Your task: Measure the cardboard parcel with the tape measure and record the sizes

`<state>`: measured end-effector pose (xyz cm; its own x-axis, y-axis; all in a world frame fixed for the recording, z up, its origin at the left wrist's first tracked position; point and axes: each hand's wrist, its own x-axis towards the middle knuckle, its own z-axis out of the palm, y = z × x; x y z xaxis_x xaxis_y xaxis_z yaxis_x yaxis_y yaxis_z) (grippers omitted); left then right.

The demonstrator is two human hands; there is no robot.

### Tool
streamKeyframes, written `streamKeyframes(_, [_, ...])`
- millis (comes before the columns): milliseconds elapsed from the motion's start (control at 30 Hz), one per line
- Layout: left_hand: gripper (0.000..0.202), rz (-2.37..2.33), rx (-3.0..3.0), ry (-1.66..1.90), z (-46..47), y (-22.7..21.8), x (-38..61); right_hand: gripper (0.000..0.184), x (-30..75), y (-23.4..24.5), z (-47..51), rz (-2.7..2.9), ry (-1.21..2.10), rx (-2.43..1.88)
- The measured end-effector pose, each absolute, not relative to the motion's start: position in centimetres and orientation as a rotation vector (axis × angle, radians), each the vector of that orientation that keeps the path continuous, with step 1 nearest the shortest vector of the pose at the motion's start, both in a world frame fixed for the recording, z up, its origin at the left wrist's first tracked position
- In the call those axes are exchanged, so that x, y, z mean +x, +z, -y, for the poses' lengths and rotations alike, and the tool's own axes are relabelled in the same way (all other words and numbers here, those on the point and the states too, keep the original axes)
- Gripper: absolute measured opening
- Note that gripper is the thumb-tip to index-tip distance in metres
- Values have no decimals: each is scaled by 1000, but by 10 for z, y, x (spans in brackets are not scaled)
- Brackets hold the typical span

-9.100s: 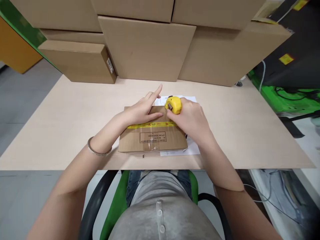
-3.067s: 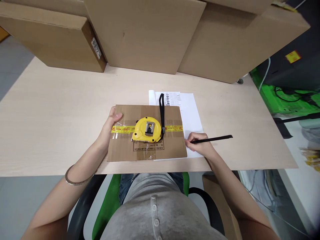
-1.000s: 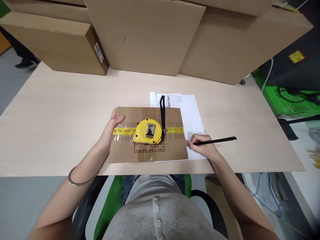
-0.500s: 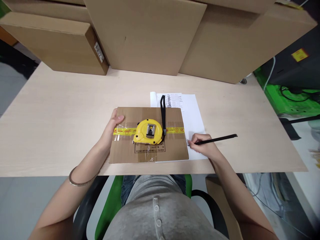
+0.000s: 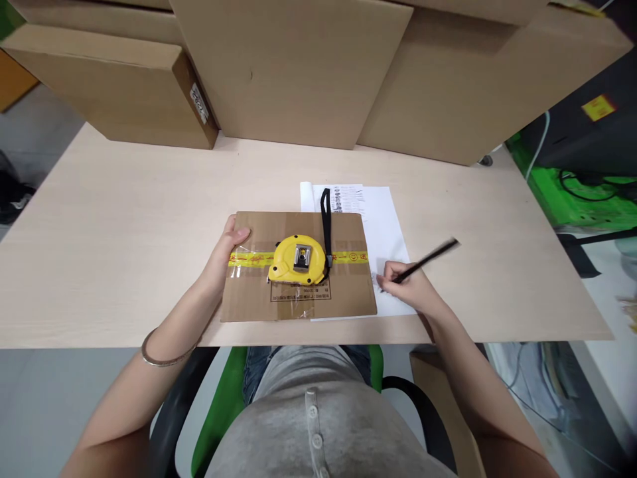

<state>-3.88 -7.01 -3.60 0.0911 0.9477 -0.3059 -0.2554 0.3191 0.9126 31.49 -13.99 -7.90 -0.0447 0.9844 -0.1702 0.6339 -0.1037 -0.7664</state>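
Note:
A flat brown cardboard parcel (image 5: 343,292) with a yellow tape stripe lies near the table's front edge. A yellow tape measure (image 5: 297,259) rests on it, its black strap (image 5: 326,219) stretched away from me. My left hand (image 5: 226,252) grips the parcel's left edge, thumb on top. My right hand (image 5: 405,284) is closed on a black pen (image 5: 428,256), its tip on the white sheet of paper (image 5: 385,226) that sticks out from under the parcel on the right.
Several large cardboard boxes (image 5: 293,73) stand stacked along the back of the light wooden table (image 5: 124,219). A green frame with cables (image 5: 572,192) is at the right. My green chair (image 5: 219,411) is under me.
Over nine seconds the tape measure went from my right hand onto the parcel, and my right hand took the pen. In the last half second the pen's free end swung upward.

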Motion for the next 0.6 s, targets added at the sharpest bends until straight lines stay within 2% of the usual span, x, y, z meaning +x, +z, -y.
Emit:
streamKeyframes(67, [30, -1101, 849, 1047, 68, -36, -40, 48, 314, -75, 135, 1723, 890, -1886])
streamKeyframes(200, [61, -1127, 1030, 1126, 63, -37, -44, 57, 308, -69, 123, 1774, 594, -2135])
streamKeyframes(267, [66, -1137, 1146, 1182, 60, -38, -46, 58, 304, -68, 118, 1811, 474, -2211])
streamKeyframes(467, [39, -1085, 1296, 1238, 59, -38, -50, 51, 292, -39, 108, 1832, 125, -2286])
streamKeyframes(533, [30, -1086, 1294, 1198, 58, -39, -51, 44, 281, -16, 107, 1821, -18, -2142])
streamKeyframes(600, [26, -1066, 1319, 1161, 56, -41, -54, 38, 263, 7, 105, 1899, -4, -1844])
